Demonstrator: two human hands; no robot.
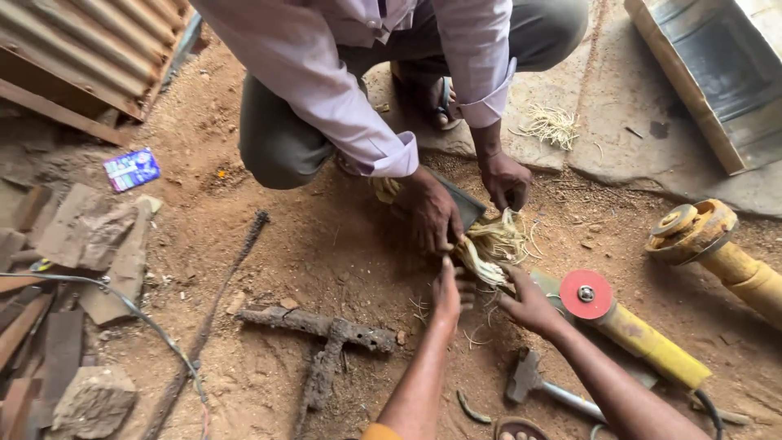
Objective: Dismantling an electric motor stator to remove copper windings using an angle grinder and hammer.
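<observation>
Nearest the lens in the head view, the person's two bare forearms came up from the bottom edge. The left hand (446,295) was stretched forward, its fingers (447,267) lying straight and close together, tips touching the near end of the fibre bundle (491,248); whether they pinched any strands could not be told. The right hand (528,305) sat just beside it, fingers curled loosely against the bundle's lower right side, thumb pointing up toward the strands.

And there was the bundle itself: pale, straw-coloured fibres lying on the dirt floor (326,244), between all four hands. Its long axis ran on a slant, from the upper right, where the strands fanned out and curled, down to the lower left and the left fingertips.

Across from the camera a co-worker crouched in a pale shirt. One co-worker hand (430,213) was clenched over the bundle's far left side, the other co-worker hand (505,179) gripped behind it, by a dark flat plate (466,204).

Just right of the bundle lay an angle grinder (627,326) with a yellow body and red disc guard, pointing up-left toward the fibres. A hammer (533,383) rested near the right forearm, and a rusty cross-shaped iron piece (326,338) lay to the left.
</observation>
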